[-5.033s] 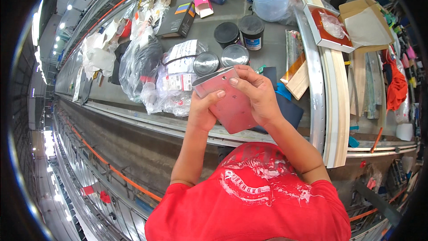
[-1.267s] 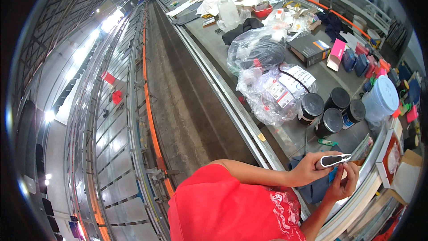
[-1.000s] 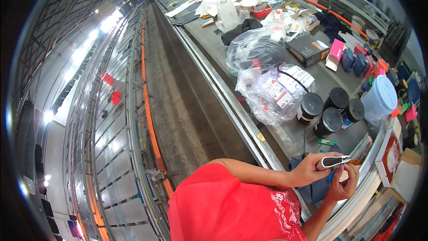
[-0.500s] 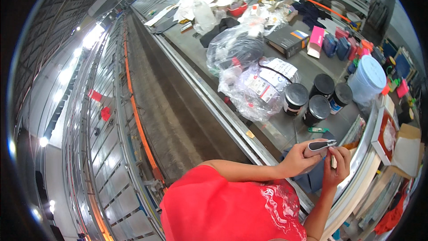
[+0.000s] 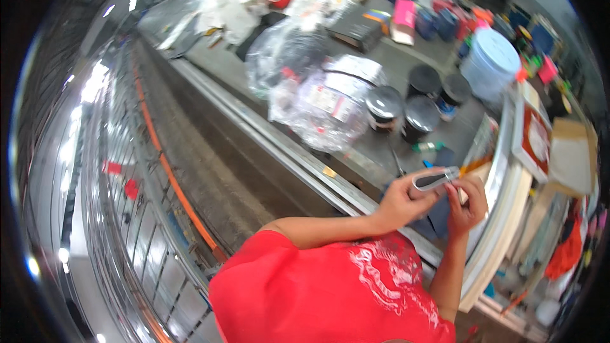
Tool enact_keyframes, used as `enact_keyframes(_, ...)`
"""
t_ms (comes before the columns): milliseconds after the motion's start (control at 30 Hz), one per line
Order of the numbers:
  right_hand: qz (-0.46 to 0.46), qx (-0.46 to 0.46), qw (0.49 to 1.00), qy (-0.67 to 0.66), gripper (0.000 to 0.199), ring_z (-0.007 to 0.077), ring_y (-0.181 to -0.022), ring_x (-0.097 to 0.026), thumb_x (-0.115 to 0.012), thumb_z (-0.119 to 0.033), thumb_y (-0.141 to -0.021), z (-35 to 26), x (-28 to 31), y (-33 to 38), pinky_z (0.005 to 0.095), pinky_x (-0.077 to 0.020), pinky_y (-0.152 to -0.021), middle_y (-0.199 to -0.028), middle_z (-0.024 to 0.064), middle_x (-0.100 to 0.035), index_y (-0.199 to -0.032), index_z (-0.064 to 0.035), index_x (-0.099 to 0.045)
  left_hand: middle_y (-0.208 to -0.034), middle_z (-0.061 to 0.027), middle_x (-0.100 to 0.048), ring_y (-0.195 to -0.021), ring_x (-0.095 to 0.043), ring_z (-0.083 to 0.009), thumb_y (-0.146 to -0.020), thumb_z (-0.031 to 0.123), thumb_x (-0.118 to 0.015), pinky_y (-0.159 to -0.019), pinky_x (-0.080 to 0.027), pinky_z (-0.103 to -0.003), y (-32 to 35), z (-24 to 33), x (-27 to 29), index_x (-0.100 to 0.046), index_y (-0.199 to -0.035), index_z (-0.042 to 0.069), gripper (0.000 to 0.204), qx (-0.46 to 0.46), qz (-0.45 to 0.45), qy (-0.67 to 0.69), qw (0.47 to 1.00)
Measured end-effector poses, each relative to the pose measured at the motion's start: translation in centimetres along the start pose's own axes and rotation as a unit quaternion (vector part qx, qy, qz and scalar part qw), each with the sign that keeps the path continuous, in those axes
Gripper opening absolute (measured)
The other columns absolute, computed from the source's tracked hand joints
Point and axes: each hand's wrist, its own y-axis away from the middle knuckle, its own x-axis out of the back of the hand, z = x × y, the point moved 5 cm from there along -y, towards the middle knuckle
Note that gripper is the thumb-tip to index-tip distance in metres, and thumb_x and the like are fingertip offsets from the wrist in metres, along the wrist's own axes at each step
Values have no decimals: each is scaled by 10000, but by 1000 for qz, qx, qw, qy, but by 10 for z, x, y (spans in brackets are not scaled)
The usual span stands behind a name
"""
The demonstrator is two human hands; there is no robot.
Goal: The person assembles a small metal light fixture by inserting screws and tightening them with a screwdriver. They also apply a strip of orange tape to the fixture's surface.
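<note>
Left hand (image 5: 401, 202) closed round a slim dark-grey object with a pale rim and metallic-looking tip (image 5: 432, 181)

The object is held above the near right part of a long grey work table (image 5: 397, 57), its tip pointing right and slightly up; the left fingers are curled firmly about its thicker end; the right hand (image 5: 468, 206) is raised just beside the tip, fingers bent in and thumb near forefinger, though blur leaves me unable to tell whether they grip it or anything else.

Just beyond the hands lies a small green slim item (image 5: 427, 147); past it stand four round black lidded tubs (image 5: 419, 119) in a close group; to their left rests a bulky bundle in clear crinkled plastic (image 5: 324, 111), and to their right a pale-blue translucent lidded bucket (image 5: 489, 63).

Farther back, a flat black box (image 5: 356, 30) lies near an upright bright-pink box (image 5: 403, 22); right of the hands sit a shallow white box with a red inside (image 5: 532, 143) and, beside it, an open brown cardboard box (image 5: 572, 159).
</note>
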Motion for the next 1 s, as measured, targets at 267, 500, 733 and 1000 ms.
enact_keyframes(267, 35, 131, 990, 32, 267, 234, -743, -662, -829, 21, -685, -15, 1, -1, 323, -537, -656, -822, 97, -678, -916, -37, -708, -1247, -101, -638, -1116, -599, -119, -923, -42, -615, -954, -483, -256, -1, 5, -6, -504, -1352, -62, 444, -81, 19, -44, 996)
enact_keyframes(500, 64, 116, 991, 21, 312, 238, -768, -675, -814, 57, -664, -24, 4, 4, 329, -550, -675, -844, 96, -681, -935, -42, -694, -1252, -117, -642, -1114, -610, -133, -910, -72, -603, -942, -484, -257, 4, 13, -9, -537, -1326, -71, 421, -117, 4, -122, 986)
enact_keyframes(733, 69, 137, 988, 0, 269, 239, -782, -662, -748, 88, -697, -31, 13, 7, 321, -530, -690, -859, 134, -677, -942, 1, -681, -1273, -156, -640, -1137, -626, -198, -863, -101, -592, -965, -482, -302, 5, 24, -16, -565, -1304, -55, 445, -153, -30, -175, 972)
enact_keyframes(1000, 86, 131, 988, -3, 255, 268, -819, -687, -787, 42, -689, -32, 21, 10, 340, -548, -706, -893, 137, -697, -913, -11, -677, -1282, -222, -622, -1164, -625, -265, -861, -119, -590, -973, -496, -349, 1, 28, -24, -548, -1287, -73, 430, -274, -78, -224, 932)
